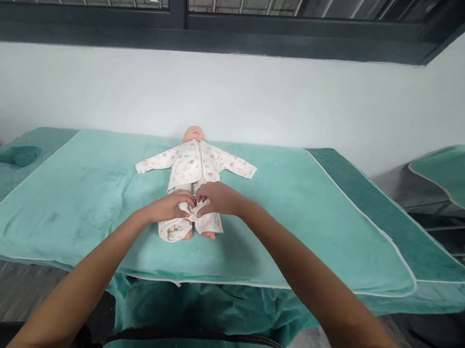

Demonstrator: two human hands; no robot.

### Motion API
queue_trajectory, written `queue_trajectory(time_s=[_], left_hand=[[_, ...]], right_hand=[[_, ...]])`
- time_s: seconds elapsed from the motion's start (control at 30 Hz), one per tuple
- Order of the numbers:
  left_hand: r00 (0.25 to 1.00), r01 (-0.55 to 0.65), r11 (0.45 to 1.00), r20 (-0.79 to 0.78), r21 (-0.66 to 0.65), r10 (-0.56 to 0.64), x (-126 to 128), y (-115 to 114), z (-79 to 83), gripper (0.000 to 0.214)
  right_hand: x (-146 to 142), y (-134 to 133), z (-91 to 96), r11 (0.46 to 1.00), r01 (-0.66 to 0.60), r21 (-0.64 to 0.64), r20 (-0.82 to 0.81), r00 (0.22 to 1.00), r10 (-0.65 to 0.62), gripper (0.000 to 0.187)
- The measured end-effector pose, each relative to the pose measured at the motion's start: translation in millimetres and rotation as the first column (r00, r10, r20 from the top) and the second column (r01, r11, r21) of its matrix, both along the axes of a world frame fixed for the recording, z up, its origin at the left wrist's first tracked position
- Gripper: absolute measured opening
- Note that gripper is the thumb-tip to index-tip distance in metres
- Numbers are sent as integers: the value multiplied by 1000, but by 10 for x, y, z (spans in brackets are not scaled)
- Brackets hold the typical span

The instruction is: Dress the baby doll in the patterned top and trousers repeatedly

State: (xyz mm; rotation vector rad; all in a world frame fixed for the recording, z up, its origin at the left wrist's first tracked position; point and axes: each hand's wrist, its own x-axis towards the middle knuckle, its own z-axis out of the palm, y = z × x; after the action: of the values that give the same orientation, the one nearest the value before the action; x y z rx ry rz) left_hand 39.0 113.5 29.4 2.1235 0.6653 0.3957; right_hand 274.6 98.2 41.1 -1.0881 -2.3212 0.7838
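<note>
A baby doll (194, 134) lies on its back, head toward the wall and feet toward me. It wears a white printed jacket (187, 168) with both sleeves spread out sideways. White printed trousers (174, 229) cover its legs, and the bare feet show at the hems. My left hand (173, 206) is closed on the trouser cloth between the legs. From the other side, my right hand (219, 197) pinches the same cloth, which is bunched between my fingers. The fingertips are partly hidden in the folds.
The doll lies on a bed with a green plush cover (293, 221) edged in white. A hole (14, 155) shows in the cover at the left. White wall (263, 96) and a dark window frame (211, 33) stand behind. Another green-covered bed (458, 170) is at the right.
</note>
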Motion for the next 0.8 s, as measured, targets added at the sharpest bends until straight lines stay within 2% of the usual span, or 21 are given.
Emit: queue_trajectory(time_s=[0.1,0.2,0.3,0.37,0.43,0.53,0.6,0.63,0.7,0.77,0.8], left_hand=[[992,-120,990,35,79,117,36,-35,-42,14],[947,-290,957,146,0,287,103,-29,-65,17],[840,-457,886,289,-80,459,216,24,-55,20],[775,-519,849,362,-104,518,306,77,-39,21],[734,-540,830,404,-140,545,381,135,-31,21],[714,-528,822,413,-214,566,426,208,-53,21],[718,-510,818,392,-267,575,412,237,-80,22],[724,-494,816,377,-302,578,399,245,-93,23],[733,-453,802,349,-390,584,373,252,-112,24],[713,-429,759,332,-489,618,361,254,-123,25],[697,-429,731,321,-530,641,360,254,-128,26]], right_hand=[[-9,-70,41,999,-27,29,7,1000,27,28],[-14,-94,109,1000,15,-12,-99,995,-16,17],[-58,-26,163,982,97,-160,-273,952,-139,21],[-121,50,151,941,151,-303,-390,881,-267,23],[-197,120,98,884,143,-445,-510,771,-381,19],[-261,182,-2,814,66,-577,-621,611,-490,14],[-237,193,-39,784,55,-618,-620,578,-530,16],[-208,191,-44,775,45,-631,-603,600,-526,16],[-134,178,-32,775,-4,-631,-540,721,-436,17],[-77,160,-7,805,-60,-590,-449,854,-264,24],[-64,152,4,834,-68,-548,-409,891,-197,27]])
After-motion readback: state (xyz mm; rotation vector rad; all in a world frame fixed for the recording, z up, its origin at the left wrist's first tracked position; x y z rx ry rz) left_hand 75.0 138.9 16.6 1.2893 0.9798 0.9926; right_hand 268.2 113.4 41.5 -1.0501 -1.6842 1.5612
